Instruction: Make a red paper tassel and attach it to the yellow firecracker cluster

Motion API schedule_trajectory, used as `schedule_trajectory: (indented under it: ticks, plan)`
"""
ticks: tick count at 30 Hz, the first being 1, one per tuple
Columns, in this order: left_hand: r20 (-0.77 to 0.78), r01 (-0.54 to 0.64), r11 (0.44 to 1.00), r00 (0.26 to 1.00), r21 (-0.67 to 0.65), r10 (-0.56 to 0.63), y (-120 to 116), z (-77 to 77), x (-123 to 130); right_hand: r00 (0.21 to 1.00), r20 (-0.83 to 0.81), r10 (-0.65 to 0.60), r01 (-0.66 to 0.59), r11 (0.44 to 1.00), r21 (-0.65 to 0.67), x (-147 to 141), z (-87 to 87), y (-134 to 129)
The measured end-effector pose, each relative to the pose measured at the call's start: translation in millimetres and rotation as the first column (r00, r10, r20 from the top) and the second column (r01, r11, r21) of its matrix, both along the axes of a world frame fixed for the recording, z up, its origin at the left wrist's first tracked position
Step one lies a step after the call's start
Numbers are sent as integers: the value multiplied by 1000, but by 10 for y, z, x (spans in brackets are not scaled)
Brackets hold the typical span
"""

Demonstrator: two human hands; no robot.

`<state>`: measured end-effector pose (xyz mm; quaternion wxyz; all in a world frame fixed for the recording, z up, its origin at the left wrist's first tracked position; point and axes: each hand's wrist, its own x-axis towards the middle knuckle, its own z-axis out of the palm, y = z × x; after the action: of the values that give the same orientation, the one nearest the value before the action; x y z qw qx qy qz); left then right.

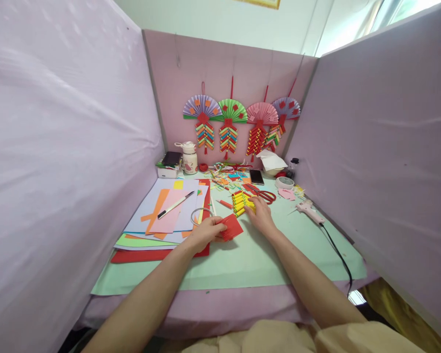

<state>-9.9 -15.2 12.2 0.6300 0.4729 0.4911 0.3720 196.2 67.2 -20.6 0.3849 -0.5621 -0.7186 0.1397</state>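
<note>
My left hand [209, 233] pinches a red paper square [232, 227] between thumb and fingers, over the table in front of me. To its right, my right hand [260, 214] grips the right side of a row of yellow paper rolls [238, 203] with red and green ends; its fingers cover part of the row. Just beyond that hand lie red-handled scissors [267, 196]. A red pencil-like stick [225, 204] lies left of the rolls. A metal ring [201, 216] rests behind my left hand, partly on the stacked paper.
Coloured paper sheets [139, 241] are stacked at left with a pen [175, 205] on top. A corded glue gun [310, 213] lies at right. Behind are paper scraps [230, 177], a phone [257, 177], a tape roll [284, 183] and a flask [190, 159]. Fan ornaments [232, 112] hang on the back panel.
</note>
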Motion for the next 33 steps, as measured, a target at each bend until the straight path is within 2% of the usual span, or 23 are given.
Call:
schedule_trajectory:
  ticks: [2, 4, 6, 8, 11, 13, 14, 17, 20, 23, 28, 30, 33]
  plan:
    - [-26, 24, 999, 999, 22, -24, 1, -40, 8, 955, -249, 160, -190, 977, -101, -27, 22, -142]
    - [-103, 51, 995, 994, 82, -43, 2, -102, 15, 852, -448, 271, -407, 881, -241, -61, 19, -288]
    - [-227, 80, 983, 973, 164, -41, -1, -161, 21, 790, -523, 319, -524, 795, -307, -94, -5, -392]
    - [-320, 103, 970, 947, 220, -28, -7, -195, 30, 784, -515, 348, -551, 773, -316, -110, -39, -434]
    - [-319, 109, 973, 947, 204, -39, -8, -198, 46, 838, -427, 339, -488, 816, -310, -86, -82, -413]
    - [-323, 61, 968, 946, 243, 21, 2, -192, 52, 897, -326, 298, -396, 869, -296, -49, -95, -388]
    - [-353, 33, 953, 932, 302, 80, 8, -190, 52, 923, -271, 274, -348, 894, -282, -30, -96, -381]
    - [-481, 22, 850, 832, 526, 276, 9, -188, 45, 966, -114, 230, -251, 941, -225, 10, -79, -386]
    - [-550, 130, 749, 761, 650, 344, -31, -175, 66, 977, 19, 211, -205, 963, -174, 23, -56, -407]
    - [-600, 288, 661, 738, 693, 308, -101, -152, 132, 980, 113, 163, -145, 977, -158, 24, -51, -416]
    - [-670, 513, 544, 731, 664, 128, -201, -149, 257, 979, 172, 105, -82, 987, -135, 29, -81, -383]
    - [-678, 541, 523, 728, 658, 99, -214, -162, 281, 984, 154, 94, -78, 992, -103, 36, -91, -368]
    - [-676, 527, 530, 726, 665, 125, -206, -178, 287, 984, 141, 104, -96, 993, -63, 42, -89, -374]
